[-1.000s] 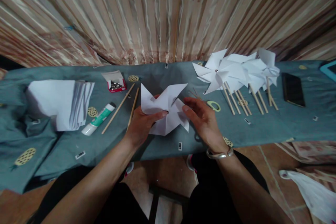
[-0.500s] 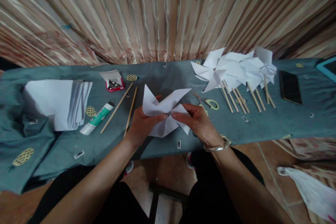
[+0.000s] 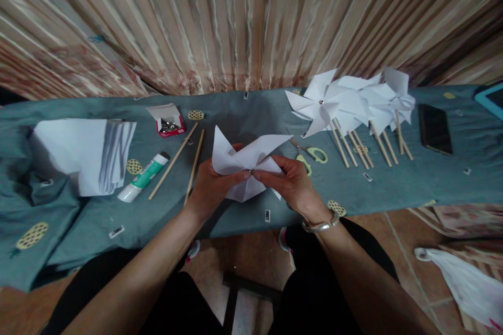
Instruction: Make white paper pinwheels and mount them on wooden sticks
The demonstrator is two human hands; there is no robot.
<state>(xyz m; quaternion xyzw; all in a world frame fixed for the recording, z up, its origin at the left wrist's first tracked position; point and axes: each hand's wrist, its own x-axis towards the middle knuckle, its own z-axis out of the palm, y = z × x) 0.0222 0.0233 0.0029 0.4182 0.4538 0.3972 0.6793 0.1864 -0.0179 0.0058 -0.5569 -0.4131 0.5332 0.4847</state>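
A white paper pinwheel [image 3: 247, 159] is held between both hands above the near edge of the cloth-covered table. My left hand [image 3: 212, 180] grips its left side, the thumb pressed at the centre by a small metal fastener [image 3: 250, 171]. From the right, my right hand [image 3: 288, 180] grips the paper, its thumb meeting the centre too. The fingers behind the paper are mostly hidden. Two wooden sticks [image 3: 173, 161] lie just left of my left hand. Scissors with pale green handles [image 3: 314, 154] rest beyond my right hand.
Finished pinwheels on sticks [image 3: 322, 102] lie at the back right, beside a black phone [image 3: 435, 128]. On the left are a stack of white paper [image 3: 74, 157], a glue stick [image 3: 143, 177] and a small red box [image 3: 171, 125] of metal pieces. A curtain [image 3: 236, 21] hangs behind the table.
Both thumbs have pressed closer together at the pinwheel's centre, and the paper has tilted slightly. The right hand has shifted a little left. Other things stay in place.
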